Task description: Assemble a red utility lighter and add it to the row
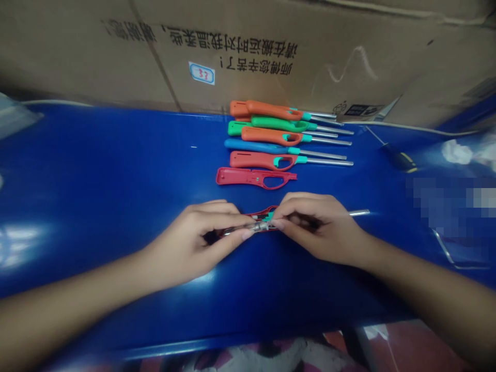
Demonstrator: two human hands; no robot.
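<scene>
My left hand (pixel 207 232) is closed around a clear, tube-like lighter fuel tank (pixel 252 227) with a metallic fitting at its right end. The fingertips of my right hand (pixel 320 222) are pinched at that fitting; whether they hold a separate small part is hidden. Under both hands lies an opened red lighter shell with a teal trigger (pixel 268 214), partly covered by my fingers. A metal lighter tube (pixel 359 212) sticks out to the right of my right hand. Just beyond, the other red shell half (pixel 242 177) rests with its inner side up.
Several stick lighters (pixel 263 160) in orange, green, blue and red lie in a row before a cardboard box (pixel 248 31). To the right are a screwdriver (pixel 401 157), a bent metal rod (pixel 445 248) and crumpled white material (pixel 457 152). The blue table (pixel 96 170) is glossy.
</scene>
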